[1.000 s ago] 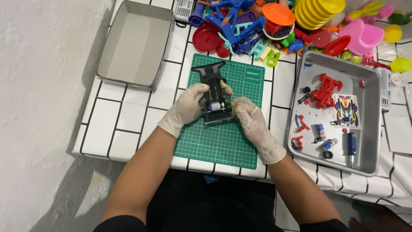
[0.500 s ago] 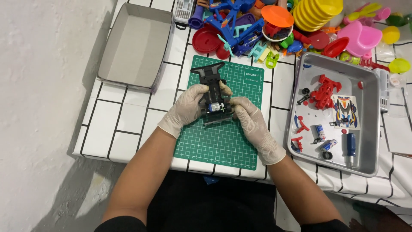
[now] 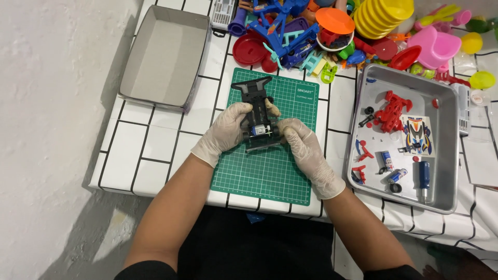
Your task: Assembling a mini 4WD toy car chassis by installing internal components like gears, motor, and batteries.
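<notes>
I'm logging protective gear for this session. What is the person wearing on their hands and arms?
Both the left hand and the right hand are in thin, off-white disposable gloves that wrinkle slightly and end in loose cuffs just past the wrists. The forearms are bare. Short dark sleeves show at the bottom edge of the picture. No watch or jewellery shows.

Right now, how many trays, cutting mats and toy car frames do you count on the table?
Grey trays: 2, the left tray and the right tray
Green cutting mat: 1
Black toy car chassis: 1
Total: 4
</notes>
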